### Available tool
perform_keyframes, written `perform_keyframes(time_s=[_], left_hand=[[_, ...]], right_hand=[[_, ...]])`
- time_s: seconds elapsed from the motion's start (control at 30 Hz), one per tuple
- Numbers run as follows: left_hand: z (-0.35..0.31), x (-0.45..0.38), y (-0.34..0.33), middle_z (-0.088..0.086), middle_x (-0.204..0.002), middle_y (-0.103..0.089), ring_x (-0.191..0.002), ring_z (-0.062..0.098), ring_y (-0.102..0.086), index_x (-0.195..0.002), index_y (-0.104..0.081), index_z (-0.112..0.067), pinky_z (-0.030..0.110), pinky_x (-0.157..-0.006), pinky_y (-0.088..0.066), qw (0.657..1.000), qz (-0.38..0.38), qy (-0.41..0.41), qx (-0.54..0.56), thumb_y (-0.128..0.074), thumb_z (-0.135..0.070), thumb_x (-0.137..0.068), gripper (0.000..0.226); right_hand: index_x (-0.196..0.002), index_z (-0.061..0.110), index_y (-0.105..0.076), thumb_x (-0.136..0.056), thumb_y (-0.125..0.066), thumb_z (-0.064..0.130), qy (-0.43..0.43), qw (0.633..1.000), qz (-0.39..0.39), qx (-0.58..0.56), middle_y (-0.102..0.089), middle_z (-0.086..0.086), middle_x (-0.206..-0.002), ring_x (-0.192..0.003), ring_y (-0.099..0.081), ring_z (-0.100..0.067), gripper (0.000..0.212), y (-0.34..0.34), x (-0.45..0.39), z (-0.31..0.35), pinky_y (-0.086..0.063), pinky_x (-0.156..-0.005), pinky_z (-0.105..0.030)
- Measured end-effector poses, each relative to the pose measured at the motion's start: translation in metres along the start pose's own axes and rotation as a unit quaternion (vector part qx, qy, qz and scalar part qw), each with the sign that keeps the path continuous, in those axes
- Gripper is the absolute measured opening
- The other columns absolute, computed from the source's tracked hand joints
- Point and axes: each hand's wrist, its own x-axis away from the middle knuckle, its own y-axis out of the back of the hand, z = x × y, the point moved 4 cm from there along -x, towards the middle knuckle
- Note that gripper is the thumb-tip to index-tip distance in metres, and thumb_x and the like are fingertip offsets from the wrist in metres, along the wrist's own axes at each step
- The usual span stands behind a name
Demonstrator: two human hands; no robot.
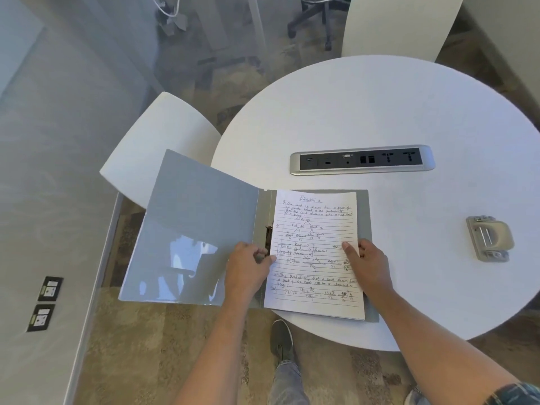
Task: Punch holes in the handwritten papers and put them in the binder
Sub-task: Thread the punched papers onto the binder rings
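A grey binder [198, 229] lies open at the near left edge of the round white table [409, 112], its front cover hanging out past the rim. The handwritten papers [315, 229] lie in the binder's right half, beside the dark metal clip [268, 238] at the spine. My left hand [248, 267] pinches the papers' left edge just below the clip. My right hand [366, 264] holds the right edge, thumb on top of the sheet. A grey hole punch [489, 242] sits on the table to the right, apart from both hands.
A silver power and socket strip [362, 162] is set into the table's middle. White chairs stand at the left [163, 147] and at the far side [400, 24]. My shoe [281, 340] and the carpet show below the table's edge. Wall sockets [46, 302] sit at the lower left.
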Motion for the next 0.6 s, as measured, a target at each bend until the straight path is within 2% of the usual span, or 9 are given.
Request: perform_keyframes(time_s=[0.13,0.23,0.33,0.4,0.5,0.6], left_hand=[[0.013,0.012,-0.005,-0.008,-0.11,-0.06,-0.104,0.012,-0.063,-0.112,-0.072,-0.028,0.033,-0.097,-0.053,1.0,0.011,-0.005,0.019,-0.079,-0.026,-0.088,0.025],[0.013,0.01,-0.008,-0.007,-0.109,-0.058,-0.103,0.013,-0.063,-0.111,-0.07,-0.028,0.036,-0.098,-0.055,0.999,0.011,-0.005,0.048,-0.08,-0.02,-0.086,0.028],[0.011,0.005,-0.014,-0.006,-0.109,-0.057,-0.104,0.014,-0.063,-0.107,-0.069,-0.029,0.036,-0.097,-0.055,0.998,0.021,-0.012,0.051,-0.081,-0.018,-0.086,0.027],[0.012,0.002,-0.017,-0.006,-0.107,-0.06,-0.098,0.011,-0.063,-0.102,-0.07,-0.026,0.028,-0.089,-0.055,0.998,0.018,-0.007,0.06,-0.08,-0.021,-0.087,0.019],[0.012,0.001,-0.019,-0.004,-0.101,-0.069,-0.088,0.007,-0.065,-0.096,-0.071,-0.02,0.012,-0.067,-0.045,0.991,0.007,0.028,0.13,-0.076,-0.023,-0.091,0.008],[0.009,0.001,-0.018,-0.002,-0.097,-0.071,-0.083,0.009,-0.064,-0.09,-0.069,-0.02,0.012,-0.061,-0.041,0.986,0.007,0.047,0.159,-0.074,-0.019,-0.093,0.005]], right_hand=[[-0.091,0.017,-0.063,-0.097,-0.063,0.046,-0.005,1.0,0.003,-0.001,-0.076,0.003,-0.083,-0.08,-0.074,-0.02,0.029,0.0,0.0,0.0,-0.062,-0.076,-0.046],[-0.094,0.013,-0.063,-0.096,-0.063,0.047,-0.007,1.0,0.003,0.003,-0.076,-0.002,-0.084,-0.082,-0.074,-0.024,0.035,0.0,0.0,-0.001,-0.062,-0.076,-0.047],[-0.09,0.015,-0.063,-0.097,-0.064,0.044,-0.004,1.0,0.004,0.004,-0.076,0.002,-0.081,-0.079,-0.073,-0.02,0.03,0.001,0.001,0.002,-0.061,-0.073,-0.043],[-0.088,0.015,-0.062,-0.097,-0.064,0.043,-0.002,1.0,0.001,0.007,-0.075,0.002,-0.08,-0.078,-0.073,-0.021,0.03,0.001,0.001,0.002,-0.061,-0.071,-0.043],[-0.089,0.012,-0.061,-0.097,-0.064,0.043,-0.003,1.0,0.002,0.011,-0.075,0.001,-0.08,-0.076,-0.072,-0.021,0.032,0.001,0.002,0.002,-0.059,-0.07,-0.042],[-0.088,0.012,-0.06,-0.098,-0.064,0.041,-0.001,1.0,0.002,0.013,-0.074,0.001,-0.078,-0.073,-0.07,-0.019,0.031,0.002,0.004,0.006,-0.055,-0.06,-0.035]])
